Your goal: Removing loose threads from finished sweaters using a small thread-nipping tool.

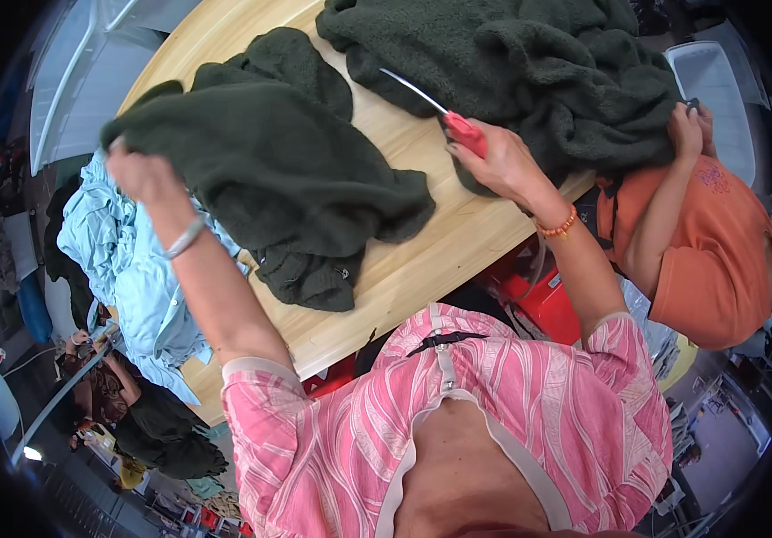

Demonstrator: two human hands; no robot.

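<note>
My left hand [142, 175], slightly blurred, is closed on the left edge of a dark green fleece garment [269, 152] and holds that edge raised. The rest of the cloth spreads over the table, partly on another dark knit piece [309, 278]. In my right hand [504, 161] are red-handled scissors [465, 134], seen edge-on with the slim metal tip pointing up and left. The tip sits apart from the garment in my left hand, over a large heap of dark green fleece [511, 72] at the far right.
A pale wooden table [404, 260] with a curved far edge carries the cloth. Light blue garments [148, 269] pile at its left. On the right, a co-worker in an orange shirt [713, 251] handles the dark heap, beside a white plastic bin [718, 99]. Something red [552, 309] stands below the table edge.
</note>
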